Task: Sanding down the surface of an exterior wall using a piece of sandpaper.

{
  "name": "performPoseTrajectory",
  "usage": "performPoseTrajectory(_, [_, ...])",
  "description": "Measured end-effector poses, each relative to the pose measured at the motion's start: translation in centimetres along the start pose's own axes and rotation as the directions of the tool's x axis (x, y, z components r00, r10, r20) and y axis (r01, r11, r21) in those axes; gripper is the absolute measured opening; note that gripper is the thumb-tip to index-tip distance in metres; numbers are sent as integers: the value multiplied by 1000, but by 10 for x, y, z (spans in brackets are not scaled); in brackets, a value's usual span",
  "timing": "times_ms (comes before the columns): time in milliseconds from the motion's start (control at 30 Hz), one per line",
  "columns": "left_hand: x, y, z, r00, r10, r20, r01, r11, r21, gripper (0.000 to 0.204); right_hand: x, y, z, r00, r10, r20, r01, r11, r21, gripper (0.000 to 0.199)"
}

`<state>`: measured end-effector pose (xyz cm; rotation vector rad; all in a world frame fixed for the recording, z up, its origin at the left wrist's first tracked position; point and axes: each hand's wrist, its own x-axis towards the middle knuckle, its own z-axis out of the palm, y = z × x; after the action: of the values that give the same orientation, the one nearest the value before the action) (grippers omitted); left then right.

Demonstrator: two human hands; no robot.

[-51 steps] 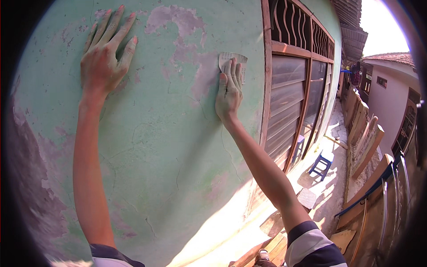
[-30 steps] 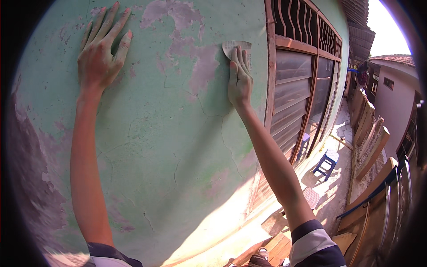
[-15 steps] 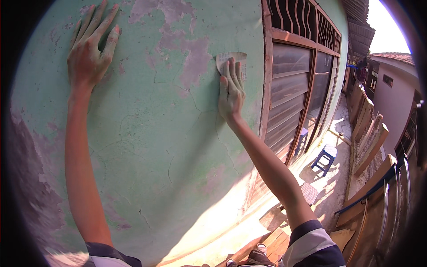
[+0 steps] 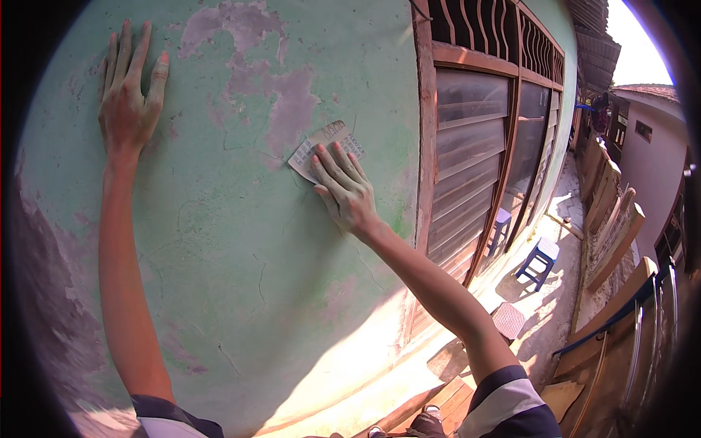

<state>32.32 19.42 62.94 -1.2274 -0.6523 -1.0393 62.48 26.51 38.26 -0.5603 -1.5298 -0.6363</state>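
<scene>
A pale green plastered wall (image 4: 219,241) with pinkish-grey patches where paint has worn off fills the view. My right hand (image 4: 343,188) presses a sheet of sandpaper (image 4: 321,144), printed back outward, flat against the wall just below a worn patch. High on the wall at the upper left, my left hand (image 4: 131,87) lies flat with fingers spread, holding nothing. Both hands and forearms are dusted with pale green powder.
A brown wooden frame (image 4: 423,146) with louvred shutters (image 4: 467,168) borders the wall on the right. Two small blue stools (image 4: 539,257) stand on the sunlit ground below. Wooden planks (image 4: 613,241) lean along the far right, with another building behind.
My right hand has slid the sandpaper down and to the left along the wall, away from the wooden frame. My left hand stays planted on the wall.
</scene>
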Motion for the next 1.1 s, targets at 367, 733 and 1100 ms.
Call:
performPoseTrajectory(367, [19, 109, 48, 997, -76, 27, 75, 996, 42, 57, 13, 40, -8, 993, 76, -86, -79, 997, -28, 43])
performPoseTrajectory(733, [20, 154, 58, 989, -130, 64, 127, 991, 40, 56, 107, 142, -48, 983, 48, -176, -53, 998, -26, 43])
performPoseTrajectory(1100, [-4, 166, 48, 976, -216, 38, 211, 972, 107, 58, 139, 156, -57, 993, -50, -102, 49, 999, -13, 43])
